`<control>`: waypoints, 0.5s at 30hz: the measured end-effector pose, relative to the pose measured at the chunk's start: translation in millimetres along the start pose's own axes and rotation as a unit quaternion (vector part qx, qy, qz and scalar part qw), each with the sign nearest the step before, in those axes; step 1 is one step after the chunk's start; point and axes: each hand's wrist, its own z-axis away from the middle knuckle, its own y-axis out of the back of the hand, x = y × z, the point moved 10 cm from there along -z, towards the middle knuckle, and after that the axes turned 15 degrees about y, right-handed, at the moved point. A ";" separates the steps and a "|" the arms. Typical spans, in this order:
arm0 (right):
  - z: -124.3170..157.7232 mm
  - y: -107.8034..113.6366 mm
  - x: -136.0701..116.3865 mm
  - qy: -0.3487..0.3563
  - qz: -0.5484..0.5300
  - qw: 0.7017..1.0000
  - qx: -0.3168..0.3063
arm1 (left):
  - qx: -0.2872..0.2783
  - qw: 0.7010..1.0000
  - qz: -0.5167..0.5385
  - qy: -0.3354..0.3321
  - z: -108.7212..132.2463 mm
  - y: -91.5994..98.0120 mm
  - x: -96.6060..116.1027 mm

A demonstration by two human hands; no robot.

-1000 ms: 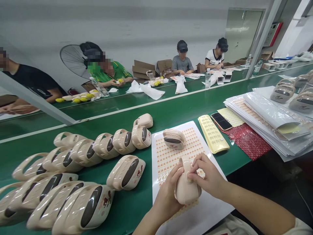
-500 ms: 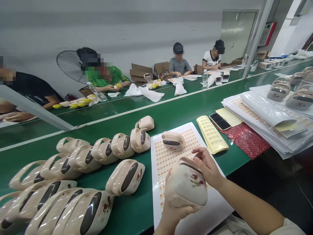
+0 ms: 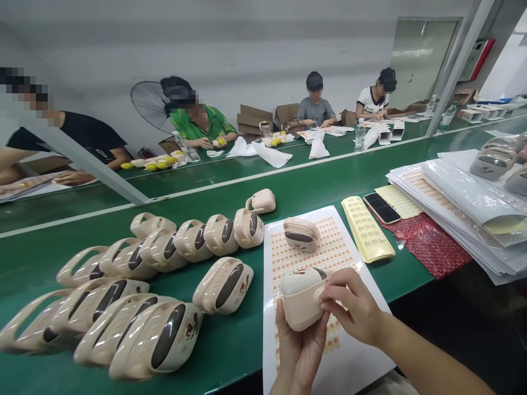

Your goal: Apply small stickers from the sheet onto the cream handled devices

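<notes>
My left hand (image 3: 300, 345) cups a beige handled device (image 3: 300, 299) from below, over a white sticker sheet (image 3: 329, 249) on the green bench. My right hand (image 3: 353, 307) pinches the device's right end, thumb and forefinger pressed on a small round part there. A second beige device (image 3: 302, 234) rests on the sheet just beyond. Another device (image 3: 224, 285) lies to the left of the sheet.
Two rows of the same beige devices (image 3: 135, 285) fill the bench at left. A yellow sticker strip (image 3: 367, 227), a phone (image 3: 382, 207), a red sheet (image 3: 428, 244) and stacked plastic sleeves (image 3: 461, 203) lie at right. Several people sit across the conveyor.
The device has been turned in my hands from its flowered face up to its end toward me. My right hand came down from the handle onto the right end.
</notes>
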 end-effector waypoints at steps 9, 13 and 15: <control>-4.2 -1.7 3.6 0.021 -0.014 0.999 -0.028 | 0.004 0.999 0.049 0.019 -0.3 1.0 -1.0; -3.4 -1.2 4.2 0.041 -0.021 0.998 -0.033 | 0.019 0.998 0.040 0.034 0.0 2.5 -3.0; -3.8 0.1 3.5 0.048 -0.022 0.998 -0.033 | 0.020 0.999 0.016 0.031 -0.1 0.8 -1.9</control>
